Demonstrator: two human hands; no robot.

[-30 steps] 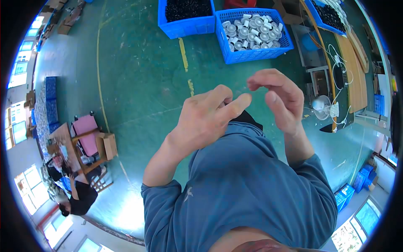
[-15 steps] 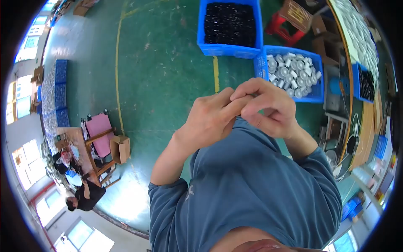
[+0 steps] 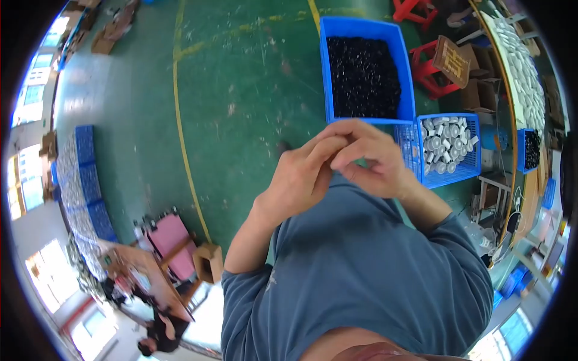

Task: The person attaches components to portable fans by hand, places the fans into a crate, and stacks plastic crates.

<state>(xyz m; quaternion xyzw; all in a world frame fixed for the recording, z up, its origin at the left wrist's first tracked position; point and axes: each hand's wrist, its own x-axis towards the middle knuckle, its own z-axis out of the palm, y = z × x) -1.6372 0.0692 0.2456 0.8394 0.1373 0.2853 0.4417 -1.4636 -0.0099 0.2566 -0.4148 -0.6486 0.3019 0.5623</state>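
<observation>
My left hand [image 3: 299,177] and my right hand [image 3: 374,159] meet in front of my waist, above the blue-grey shirt [image 3: 361,259]. The fingers of both are curled inward and touch one another. On the right hand, the index finger and thumb bend toward the left hand's fingertips. Whatever may sit between the fingers is hidden from this angle. Just beyond the right hand stands a blue crate [image 3: 478,143] of white and clear round parts [image 3: 445,141]. A larger blue bin [image 3: 411,90] full of small black parts [image 3: 364,78] is farther forward.
Red stools [image 3: 428,71], one with cardboard on top, stand past the bins. Along the right runs a workbench [image 3: 503,60] covered with pale parts. At the left are stacked blue crates [image 3: 90,174], a pink case [image 3: 171,240], a cardboard box [image 3: 208,263] and another person [image 3: 165,331].
The whole view has shifted: the bins now appear farther right and lower, and the pink case lower too. My hands stay together, their fingers only slightly moved.
</observation>
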